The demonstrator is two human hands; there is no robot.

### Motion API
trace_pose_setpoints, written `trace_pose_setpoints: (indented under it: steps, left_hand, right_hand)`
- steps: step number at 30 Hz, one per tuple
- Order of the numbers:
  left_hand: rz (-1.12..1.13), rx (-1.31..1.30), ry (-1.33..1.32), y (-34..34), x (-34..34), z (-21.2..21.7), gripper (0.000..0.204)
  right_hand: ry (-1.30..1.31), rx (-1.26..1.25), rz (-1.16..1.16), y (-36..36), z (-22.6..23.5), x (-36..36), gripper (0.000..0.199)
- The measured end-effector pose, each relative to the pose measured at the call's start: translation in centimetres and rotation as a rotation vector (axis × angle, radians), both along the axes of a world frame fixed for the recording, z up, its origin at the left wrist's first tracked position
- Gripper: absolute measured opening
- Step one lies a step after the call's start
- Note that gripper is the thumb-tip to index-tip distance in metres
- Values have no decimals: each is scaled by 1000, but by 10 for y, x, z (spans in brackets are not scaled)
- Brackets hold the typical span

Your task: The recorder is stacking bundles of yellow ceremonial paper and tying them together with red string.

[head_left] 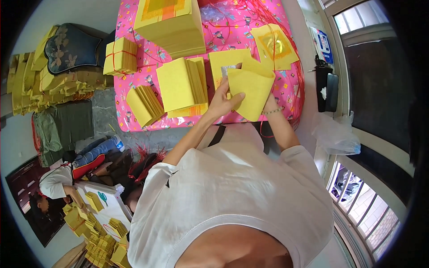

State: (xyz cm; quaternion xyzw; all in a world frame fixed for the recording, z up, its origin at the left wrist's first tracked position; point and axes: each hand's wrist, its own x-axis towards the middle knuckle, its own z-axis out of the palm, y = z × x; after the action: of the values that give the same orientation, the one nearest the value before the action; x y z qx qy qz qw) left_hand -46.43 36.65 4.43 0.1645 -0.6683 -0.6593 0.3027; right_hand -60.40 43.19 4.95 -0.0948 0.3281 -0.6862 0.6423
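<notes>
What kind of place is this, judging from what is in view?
Probably a home workshop for folding yellow paper. Both hands hold a yellow sheet above a pink table loaded with paper stacks; more bundles are piled at the left.

Dark floral cushion (71, 47), clear plastic bag (336, 136)

Between the hands, a matt yellow paper sheet (250, 91); beyond them, a glossy pink printed table cover (134, 111); shiny foil square (273, 44).
</notes>
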Motion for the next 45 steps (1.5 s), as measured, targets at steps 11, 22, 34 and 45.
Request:
trace_pose_setpoints:
  steps: [11, 22, 34, 45]
  left_hand:
    - [-128, 485, -22, -3, 4, 2, 44]
    - [124, 254, -54, -14, 1, -29, 45]
    - [-51, 765, -246, -27, 2, 22, 37]
    - [-22, 765, -257, -29, 1, 33, 38]
  right_hand:
    - [181, -105, -3, -5, -55, -22, 36]
    - [823, 2, -75, 25, -21, -4, 53]
    - [495, 202, 3, 30, 1, -14, 41]
    - [547, 132, -31, 21, 13, -8, 45]
